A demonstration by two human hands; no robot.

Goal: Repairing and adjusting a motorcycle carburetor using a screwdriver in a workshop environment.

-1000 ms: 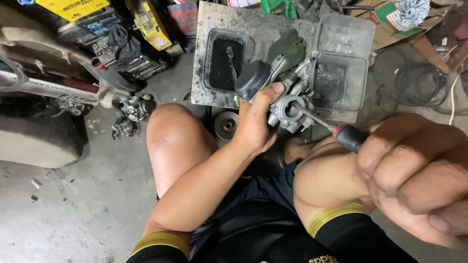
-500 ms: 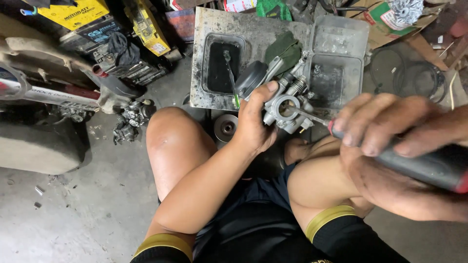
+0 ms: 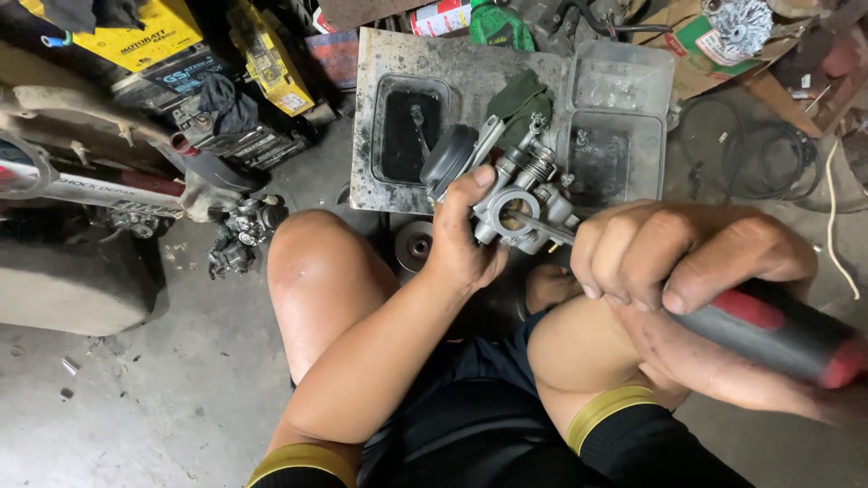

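My left hand [image 3: 461, 239] grips a grey metal carburetor [image 3: 524, 203] with a black round cap on its left side, held above my knees. My right hand [image 3: 696, 271] is closed around a screwdriver with a red and black handle [image 3: 778, 330]. Its metal shaft [image 3: 542, 226] runs left into the round bore of the carburetor. I sit low with both bare knees up, in dark shorts with yellow bands.
A dirty metal tray [image 3: 380, 81] with two recessed black wells lies on the concrete floor ahead. A second carburetor [image 3: 240, 235] lies at left near a motorcycle frame [image 3: 99, 185]. Yellow batteries [image 3: 136, 36], cables [image 3: 750, 154] and boxes crowd the back.
My right hand has drawn closer to the camera and lower, sliding along the handle. The screwdriver tip stays in the carburetor bore. The carburetor has tilted slightly in my left hand.
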